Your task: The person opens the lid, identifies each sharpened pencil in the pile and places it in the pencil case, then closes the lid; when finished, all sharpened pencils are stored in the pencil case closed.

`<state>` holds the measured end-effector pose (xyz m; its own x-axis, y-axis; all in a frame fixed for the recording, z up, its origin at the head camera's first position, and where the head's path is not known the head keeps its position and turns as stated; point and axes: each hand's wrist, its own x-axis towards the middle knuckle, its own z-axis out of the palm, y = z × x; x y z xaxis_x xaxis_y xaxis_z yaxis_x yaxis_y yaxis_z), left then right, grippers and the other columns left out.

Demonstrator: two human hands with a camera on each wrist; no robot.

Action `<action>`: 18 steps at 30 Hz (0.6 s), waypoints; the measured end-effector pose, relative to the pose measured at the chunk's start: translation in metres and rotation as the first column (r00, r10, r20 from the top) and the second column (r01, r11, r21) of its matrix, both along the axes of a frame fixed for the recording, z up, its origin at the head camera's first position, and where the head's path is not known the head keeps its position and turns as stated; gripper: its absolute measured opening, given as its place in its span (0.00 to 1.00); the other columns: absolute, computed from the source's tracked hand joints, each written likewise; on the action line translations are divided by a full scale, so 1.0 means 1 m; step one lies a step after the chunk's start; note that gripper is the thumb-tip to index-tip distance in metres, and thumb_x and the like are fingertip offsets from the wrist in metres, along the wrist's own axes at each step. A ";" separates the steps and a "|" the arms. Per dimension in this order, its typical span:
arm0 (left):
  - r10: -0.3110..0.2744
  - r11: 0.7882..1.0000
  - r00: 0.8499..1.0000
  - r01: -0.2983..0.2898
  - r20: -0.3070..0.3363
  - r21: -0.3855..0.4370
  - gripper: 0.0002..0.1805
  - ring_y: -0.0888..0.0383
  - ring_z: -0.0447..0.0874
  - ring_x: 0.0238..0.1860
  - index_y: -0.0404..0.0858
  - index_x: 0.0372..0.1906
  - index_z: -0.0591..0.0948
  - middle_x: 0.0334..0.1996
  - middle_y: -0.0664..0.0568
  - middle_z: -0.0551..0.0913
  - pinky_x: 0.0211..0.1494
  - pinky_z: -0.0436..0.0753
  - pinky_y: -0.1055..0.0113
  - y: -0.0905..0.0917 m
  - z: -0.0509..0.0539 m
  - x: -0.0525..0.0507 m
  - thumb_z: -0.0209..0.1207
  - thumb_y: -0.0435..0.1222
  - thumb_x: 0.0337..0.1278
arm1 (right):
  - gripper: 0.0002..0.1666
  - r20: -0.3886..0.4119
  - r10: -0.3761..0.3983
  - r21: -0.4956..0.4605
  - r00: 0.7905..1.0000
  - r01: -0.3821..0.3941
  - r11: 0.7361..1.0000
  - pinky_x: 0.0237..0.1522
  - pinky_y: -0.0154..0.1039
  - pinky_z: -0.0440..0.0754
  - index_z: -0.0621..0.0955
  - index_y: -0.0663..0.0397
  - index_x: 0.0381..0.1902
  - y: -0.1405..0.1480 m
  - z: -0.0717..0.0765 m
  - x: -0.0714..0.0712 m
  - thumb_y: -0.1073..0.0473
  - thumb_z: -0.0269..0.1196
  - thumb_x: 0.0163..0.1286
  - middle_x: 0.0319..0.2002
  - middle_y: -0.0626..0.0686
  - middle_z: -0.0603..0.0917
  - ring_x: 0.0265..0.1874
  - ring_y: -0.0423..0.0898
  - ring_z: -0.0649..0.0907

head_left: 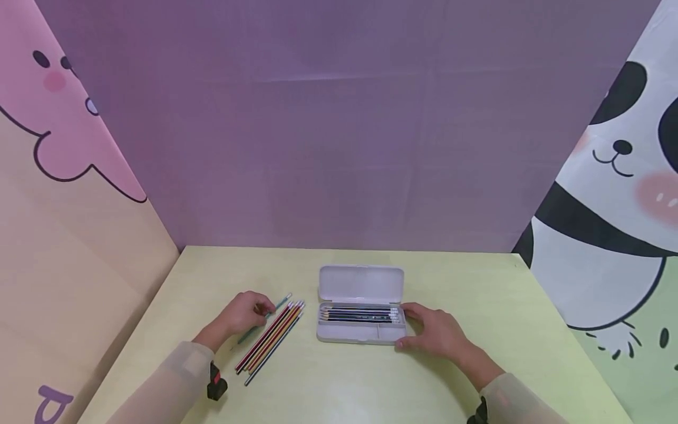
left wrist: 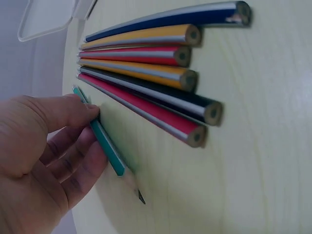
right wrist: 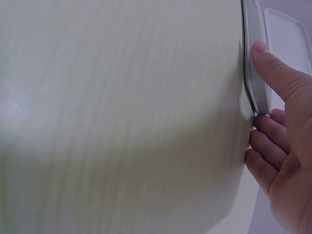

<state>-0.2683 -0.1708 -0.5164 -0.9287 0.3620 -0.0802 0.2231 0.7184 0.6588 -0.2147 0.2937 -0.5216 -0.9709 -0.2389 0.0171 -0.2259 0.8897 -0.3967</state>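
Observation:
My left hand (head_left: 246, 312) pinches a green pencil (left wrist: 108, 146) between thumb and fingers; its sharpened tip slants down toward the table in the left wrist view. Just right of that hand lies a bundle of pencils (head_left: 272, 338) in red, yellow, black and blue, their flat unsharpened ends showing in the left wrist view. A white pencil case (head_left: 339, 338) stands with its lid raised, and several dark pencils (head_left: 357, 314) lie in its rear compartment. My right hand (head_left: 436, 333) holds the right end of the case, thumb at the front wall, fingers around the side.
The pale wooden table (head_left: 339, 388) carries everything. A purple backdrop (head_left: 339, 129) rises behind its far edge. Printed side panels stand left and right, the right one with a panda (head_left: 598, 282).

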 end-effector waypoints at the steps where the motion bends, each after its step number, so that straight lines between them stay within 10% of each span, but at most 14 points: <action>1: 0.006 1.000 1.000 -0.006 0.000 -0.001 0.13 0.57 0.80 0.37 0.39 0.43 0.89 0.37 0.52 0.86 0.42 0.82 0.62 0.000 0.000 0.000 0.66 0.24 0.54 | 0.55 0.002 -0.002 0.000 1.000 0.002 1.000 0.53 0.58 0.81 0.77 0.44 0.67 0.000 0.000 0.000 0.28 0.78 0.44 0.60 0.51 0.86 0.52 0.59 0.86; 18: 0.033 0.997 0.999 -0.031 -0.028 0.067 0.14 0.56 0.77 0.36 0.39 0.50 0.89 0.36 0.53 0.85 0.36 0.79 0.66 0.018 0.030 -0.010 0.67 0.27 0.60 | 0.56 0.001 -0.008 0.006 1.000 0.008 1.000 0.54 0.58 0.81 0.78 0.44 0.67 -0.001 -0.004 -0.002 0.27 0.78 0.43 0.60 0.49 0.86 0.54 0.60 0.86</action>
